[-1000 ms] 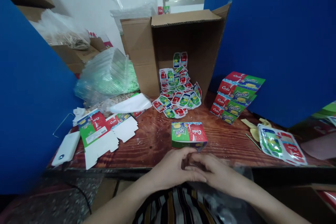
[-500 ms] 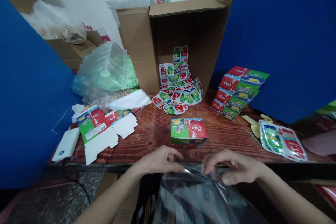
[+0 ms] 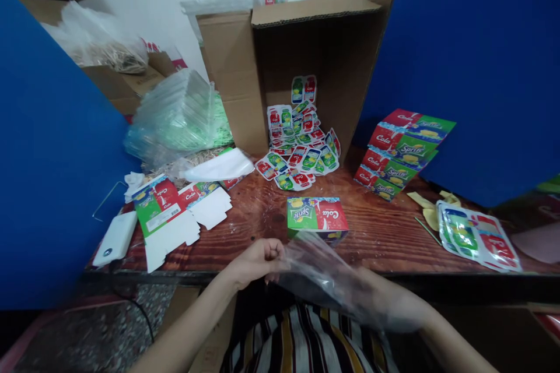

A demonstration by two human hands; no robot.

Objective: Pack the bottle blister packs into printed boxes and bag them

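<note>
My left hand (image 3: 258, 259) is closed in a pinch on the edge of a clear plastic bag (image 3: 317, 268) at the table's front edge. My right hand (image 3: 376, 300) is inside the bag, seen through the film, and its fingers are blurred. Just beyond the bag's mouth a small green-and-red Sprite/Cola box (image 3: 317, 217) stands on the wooden table (image 3: 262, 227).
An open cardboard carton (image 3: 306, 64) on its side spills small drink-print packets (image 3: 301, 151). Flat box blanks (image 3: 175, 218) and a white device (image 3: 114, 239) lie left; stacked boxes (image 3: 400, 151) and packets (image 3: 476, 236) right. Blue panels flank both sides. Clear trays (image 3: 179, 116) in plastic sit back left.
The bag, held stretched between both hands half a second ago, is now raised over the table edge. My right hand has gone inside it. My left hand keeps its pinch.
</note>
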